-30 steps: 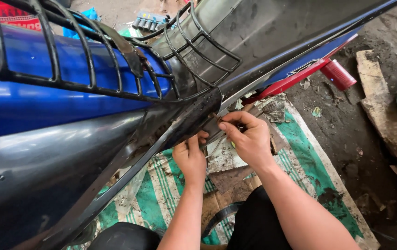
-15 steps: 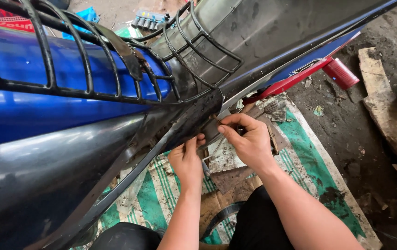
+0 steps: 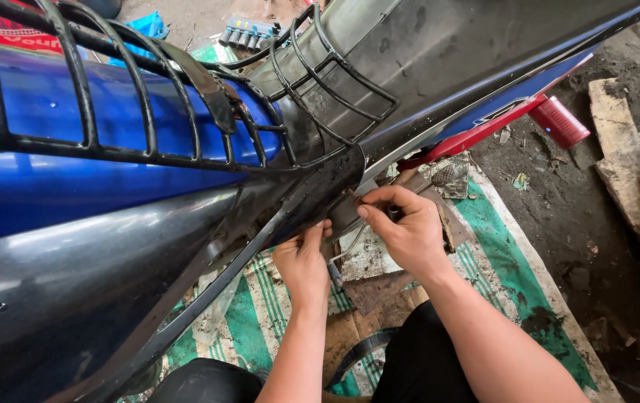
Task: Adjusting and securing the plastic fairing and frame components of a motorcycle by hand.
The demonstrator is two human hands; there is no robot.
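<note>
A blue and black motorcycle (image 3: 111, 179) fills the upper left, with a black wire rack (image 3: 148, 97) over its blue body. My left hand (image 3: 303, 257) reaches up under the black lower panel (image 3: 290, 209), fingertips against its edge. My right hand (image 3: 404, 227) is beside it, fingers pinched on a small dark part at the panel's end. What the left hand holds is hidden by the panel.
A green and white woven mat (image 3: 499, 246) lies on the dirt floor beneath. A red cylindrical piece (image 3: 559, 121) sticks out at the upper right. A wooden plank (image 3: 634, 172) lies at the right. A row of sockets (image 3: 249, 31) sits at the top.
Both hands stay under the panel's end. My right hand's fingers have shifted slightly on the small part; the view has moved a little.
</note>
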